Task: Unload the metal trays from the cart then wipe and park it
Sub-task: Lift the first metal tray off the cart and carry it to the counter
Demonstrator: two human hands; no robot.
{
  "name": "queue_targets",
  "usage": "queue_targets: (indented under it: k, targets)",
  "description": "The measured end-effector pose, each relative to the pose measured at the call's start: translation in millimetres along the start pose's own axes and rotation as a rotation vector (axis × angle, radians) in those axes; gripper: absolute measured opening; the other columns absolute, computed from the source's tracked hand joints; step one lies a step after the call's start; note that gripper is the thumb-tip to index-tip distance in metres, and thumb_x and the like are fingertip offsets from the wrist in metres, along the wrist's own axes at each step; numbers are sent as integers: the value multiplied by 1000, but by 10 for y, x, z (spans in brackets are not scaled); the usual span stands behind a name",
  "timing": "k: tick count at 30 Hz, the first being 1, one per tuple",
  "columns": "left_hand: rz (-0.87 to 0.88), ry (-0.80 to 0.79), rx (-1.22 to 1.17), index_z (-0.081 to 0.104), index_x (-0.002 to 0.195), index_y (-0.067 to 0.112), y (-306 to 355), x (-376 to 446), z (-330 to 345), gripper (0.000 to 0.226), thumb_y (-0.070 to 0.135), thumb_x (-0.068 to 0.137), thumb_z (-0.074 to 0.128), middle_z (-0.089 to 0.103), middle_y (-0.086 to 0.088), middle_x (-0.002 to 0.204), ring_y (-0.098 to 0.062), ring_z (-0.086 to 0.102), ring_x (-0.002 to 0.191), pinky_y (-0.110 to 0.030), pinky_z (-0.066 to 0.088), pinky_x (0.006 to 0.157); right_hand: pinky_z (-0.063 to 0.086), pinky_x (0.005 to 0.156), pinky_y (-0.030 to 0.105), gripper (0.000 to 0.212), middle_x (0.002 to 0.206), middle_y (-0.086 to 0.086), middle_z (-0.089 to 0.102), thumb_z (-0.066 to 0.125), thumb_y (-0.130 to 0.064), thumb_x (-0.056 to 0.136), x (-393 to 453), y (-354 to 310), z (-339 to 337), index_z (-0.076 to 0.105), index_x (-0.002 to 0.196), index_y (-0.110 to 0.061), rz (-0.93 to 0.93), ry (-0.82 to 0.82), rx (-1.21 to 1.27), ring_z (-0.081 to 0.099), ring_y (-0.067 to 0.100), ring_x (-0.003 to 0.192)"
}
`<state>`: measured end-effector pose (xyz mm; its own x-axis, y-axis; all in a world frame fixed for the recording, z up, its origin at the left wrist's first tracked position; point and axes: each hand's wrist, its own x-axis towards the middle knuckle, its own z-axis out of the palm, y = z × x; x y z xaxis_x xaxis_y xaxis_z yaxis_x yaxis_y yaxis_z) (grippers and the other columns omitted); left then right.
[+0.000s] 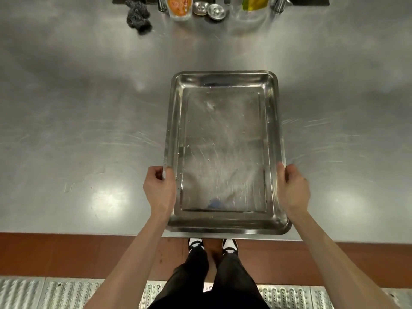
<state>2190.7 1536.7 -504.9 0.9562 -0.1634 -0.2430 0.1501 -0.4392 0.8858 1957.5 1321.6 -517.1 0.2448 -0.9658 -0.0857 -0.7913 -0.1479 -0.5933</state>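
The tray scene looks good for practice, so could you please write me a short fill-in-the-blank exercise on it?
1. The tray is held by ____ hands, the left hand and the right hand.
2. The tray is over a ____ counter.
3. The scourer lies at the counter's far ____ side.
4. Inside, the tray holds ____ food.

Missing words: two; steel; left; no

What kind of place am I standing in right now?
Probably a commercial kitchen or its dishwashing area: a wide stainless steel counter, a metal tray held in both hands, a steel wool scrubber, and a metal floor grate.
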Motion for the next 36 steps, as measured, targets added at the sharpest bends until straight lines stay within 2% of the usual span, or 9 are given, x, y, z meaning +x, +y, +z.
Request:
queue_targets:
  k: [4, 8, 12, 16, 21, 24, 29, 33, 36]
  targets:
    - [18, 2, 20, 62, 90, 19, -68, 8, 26, 10, 28, 94, 58, 62, 4, 76, 3, 54, 59, -8, 42, 56, 30, 51, 24, 45, 59, 4, 54, 43, -47, 111, -4, 53, 50, 44, 73, -23, 6, -16, -27, 52, 15, 55]
    - [16, 8, 42, 62, 88, 21, -135, 18, 36, 10, 26, 96, 59, 62, 5, 74, 4, 56, 61, -7, 42, 57, 34, 53, 31, 45, 61, 6, 56, 43, -48, 110, -22, 103, 127, 50, 80, -15, 13, -22, -43, 54, 24, 57]
    - [15, 21, 52, 61, 87, 23, -178, 30, 33, 10, 25, 97, 60, 60, 6, 72, 5, 56, 60, -6, 42, 56, 37, 51, 28, 46, 59, 4, 56, 42, -50, 110, -5, 107, 156, 52, 81, -15, -5, -17, -55, 55, 21, 55]
    - [-6, 26, 80, 61, 90, 21, -201, 49, 41, 7, 25, 95, 59, 60, 4, 73, 5, 56, 60, -5, 40, 55, 28, 49, 21, 43, 56, 0, 53, 44, -47, 110, 10, 85, 161, 50, 81, -16, -23, -4, -72, 50, 12, 50]
    - [-7, 15, 122, 58, 89, 26, -193, 67, 51, 6, 28, 94, 59, 59, 8, 70, 4, 56, 59, -12, 39, 53, 31, 49, 22, 43, 56, 2, 52, 44, -47, 110, -14, 105, 182, 49, 82, -15, -9, -5, -76, 53, 16, 51]
    - [-3, 7, 148, 57, 88, 27, -202, 72, 46, 7, 28, 95, 59, 57, 9, 68, 3, 56, 59, -24, 40, 57, 28, 49, 22, 43, 55, 1, 51, 44, -48, 110, -38, 108, 187, 49, 82, -15, 5, 1, -92, 50, 13, 50]
    - [12, -17, 132, 57, 90, 28, -189, 67, 26, 8, 26, 96, 60, 60, 8, 73, 4, 57, 61, -24, 41, 60, 29, 48, 22, 42, 56, 1, 53, 43, -47, 111, -50, 73, 168, 50, 84, -16, 6, -13, -96, 52, 14, 50]
    - [8, -84, 153, 62, 98, 26, -130, 100, -77, 8, 33, 97, 64, 67, 9, 84, -1, 64, 70, -28, 48, 65, 31, 51, 26, 44, 65, 4, 60, 39, -52, 110, -64, 0, 63, 53, 92, -14, 33, -72, -122, 55, 19, 58]
    - [46, -118, 185, 64, 126, 23, 1, 124, -218, 30, 37, 99, 64, 69, 9, 105, -10, 67, 92, -29, 52, 78, 40, 66, 33, 43, 87, 7, 68, 39, -51, 111, -101, -78, -73, 61, 106, -13, 47, -34, -93, 59, 27, 76]
